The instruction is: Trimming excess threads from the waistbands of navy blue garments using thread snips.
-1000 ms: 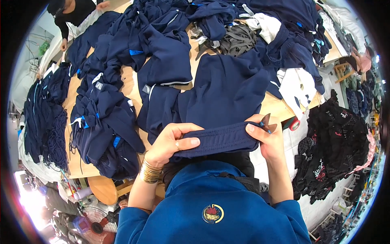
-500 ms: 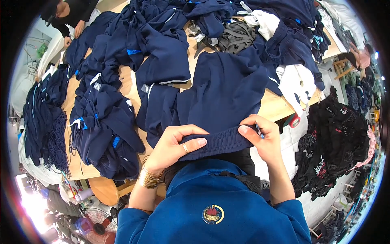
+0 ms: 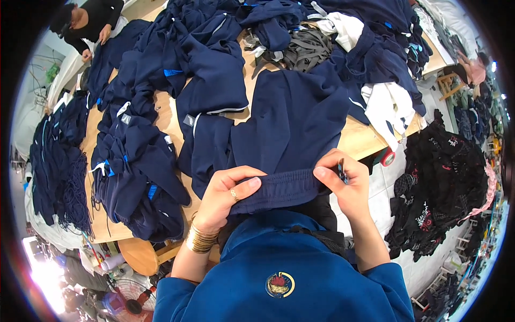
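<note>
Between my hands stretches the gathered elastic waistband [image 3: 281,189] of navy trousers, close to my body. The legs of these navy trousers [image 3: 295,115] spread away over the table. My left hand [image 3: 225,196], with a ring and gold bangles, pinches the waistband's left end with the thumb on top. At the other end my right hand [image 3: 346,185] grips it, thumb pressed over the edge. A small dark and light-blue tool [image 3: 342,170] pokes up from my right fingers; its kind is hard to make out.
Heaps of navy garments [image 3: 137,155] cover the wooden table [image 3: 370,137]. Grey straps [image 3: 308,51] lie coiled at the back, near white cloth [image 3: 389,107]. Black clothes [image 3: 440,188] are piled on the right. A stool [image 3: 137,252] and fan [image 3: 131,300] stand lower left; another person [image 3: 94,24] works far left.
My left hand has shifted slightly left and down with its end of the waistband, which now lies flatter and more face-up. My right hand stays nearly in place.
</note>
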Demonstrator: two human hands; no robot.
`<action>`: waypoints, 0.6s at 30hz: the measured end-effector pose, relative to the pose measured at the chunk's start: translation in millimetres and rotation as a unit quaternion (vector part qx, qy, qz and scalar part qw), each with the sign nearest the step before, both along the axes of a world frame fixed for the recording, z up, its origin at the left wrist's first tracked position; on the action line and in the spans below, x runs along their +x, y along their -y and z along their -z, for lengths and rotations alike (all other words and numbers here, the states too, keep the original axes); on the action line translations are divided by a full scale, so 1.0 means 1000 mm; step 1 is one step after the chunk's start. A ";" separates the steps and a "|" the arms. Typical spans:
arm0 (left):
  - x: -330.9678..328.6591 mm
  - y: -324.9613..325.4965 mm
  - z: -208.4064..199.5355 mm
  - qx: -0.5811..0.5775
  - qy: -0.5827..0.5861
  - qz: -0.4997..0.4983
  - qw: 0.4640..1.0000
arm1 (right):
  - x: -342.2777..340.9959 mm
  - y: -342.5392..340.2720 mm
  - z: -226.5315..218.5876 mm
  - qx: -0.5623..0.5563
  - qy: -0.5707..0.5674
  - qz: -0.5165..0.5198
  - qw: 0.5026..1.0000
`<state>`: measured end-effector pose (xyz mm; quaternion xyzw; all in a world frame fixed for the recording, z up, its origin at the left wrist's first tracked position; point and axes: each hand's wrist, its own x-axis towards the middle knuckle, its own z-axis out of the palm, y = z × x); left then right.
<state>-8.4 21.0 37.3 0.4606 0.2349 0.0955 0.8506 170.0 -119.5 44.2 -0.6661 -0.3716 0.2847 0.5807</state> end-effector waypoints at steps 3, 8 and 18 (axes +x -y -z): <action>-0.001 0.000 0.003 0.017 -0.013 -0.014 1.000 | -0.003 0.003 -0.005 0.045 -0.026 -0.008 0.999; 0.002 0.005 -0.005 0.001 0.001 -0.009 1.000 | 0.000 0.008 -0.002 0.035 -0.011 0.000 0.999; 0.013 0.012 -0.014 0.041 -0.039 -0.027 0.998 | -0.007 -0.004 -0.017 -0.047 0.270 -0.002 0.962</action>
